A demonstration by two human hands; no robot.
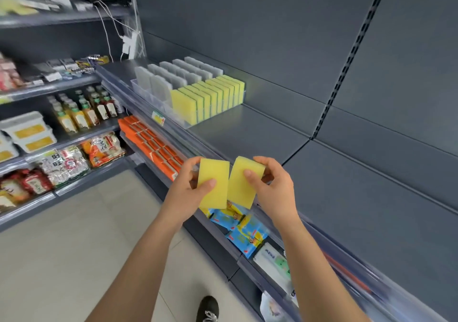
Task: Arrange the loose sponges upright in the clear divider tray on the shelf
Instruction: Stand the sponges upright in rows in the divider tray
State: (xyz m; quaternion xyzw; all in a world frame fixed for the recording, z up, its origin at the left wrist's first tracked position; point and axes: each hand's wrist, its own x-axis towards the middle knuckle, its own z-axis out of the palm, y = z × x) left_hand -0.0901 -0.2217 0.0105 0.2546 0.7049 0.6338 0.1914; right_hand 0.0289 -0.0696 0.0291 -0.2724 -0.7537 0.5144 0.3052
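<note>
My left hand [192, 185] grips one yellow sponge [215, 173] and my right hand [275, 185] grips a second yellow sponge [241, 190]. Both are held side by side in front of the shelf's front edge [210, 148]. Farther left on the dark grey shelf stands the clear divider tray [178, 118]. It holds a row of yellow sponges [208, 96] standing upright and rows of grey sponges [173, 76] behind them.
The shelf surface [260, 128] to the right of the tray is bare dark metal. Below it lie orange packs [153, 145] and blue snack packets [243, 230]. Bottles [81, 108] and food packs fill the left shelves. A shoe [208, 308] is on the tiled floor.
</note>
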